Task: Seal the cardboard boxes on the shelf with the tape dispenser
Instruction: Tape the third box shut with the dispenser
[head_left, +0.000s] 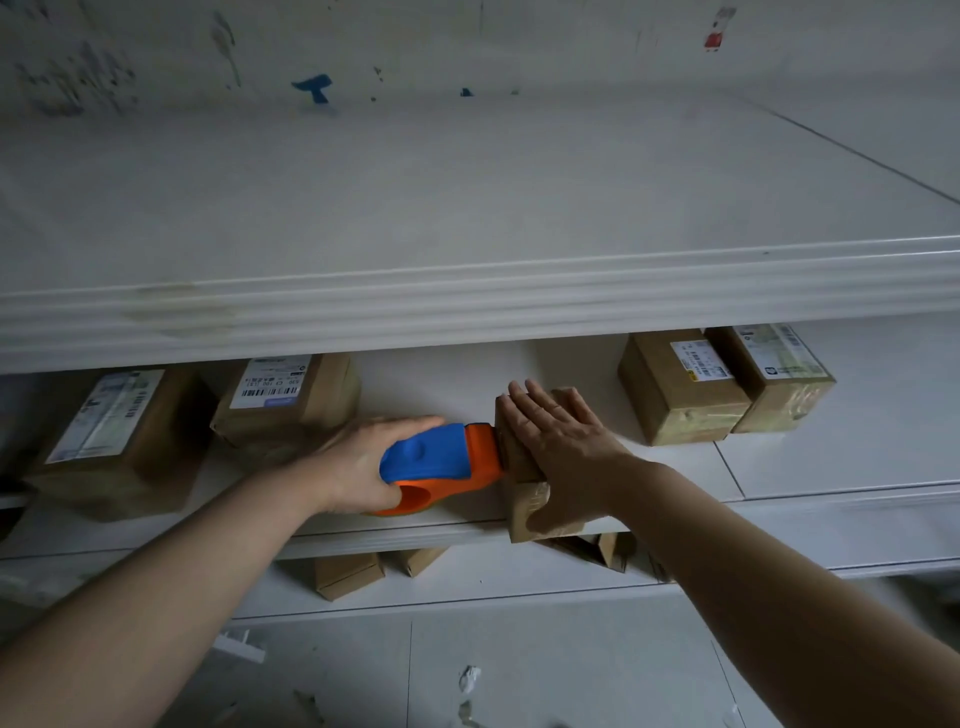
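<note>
A small cardboard box (527, 512) sits at the front edge of the middle shelf (441, 535), partly over the lip. My right hand (558, 441) lies flat on its top with straight fingers, thumb down the front face. My left hand (363, 462) grips the blue and orange tape dispenser (441, 462), whose orange nose touches the box's left side. Clear tape shows on the box's front face.
Two labelled boxes (119, 441) (285, 405) stand to the left on the same shelf, two more (680, 389) (779, 379) to the right. The upper shelf edge (467, 301) overhangs close above. Smaller boxes (348, 574) sit on the shelf below.
</note>
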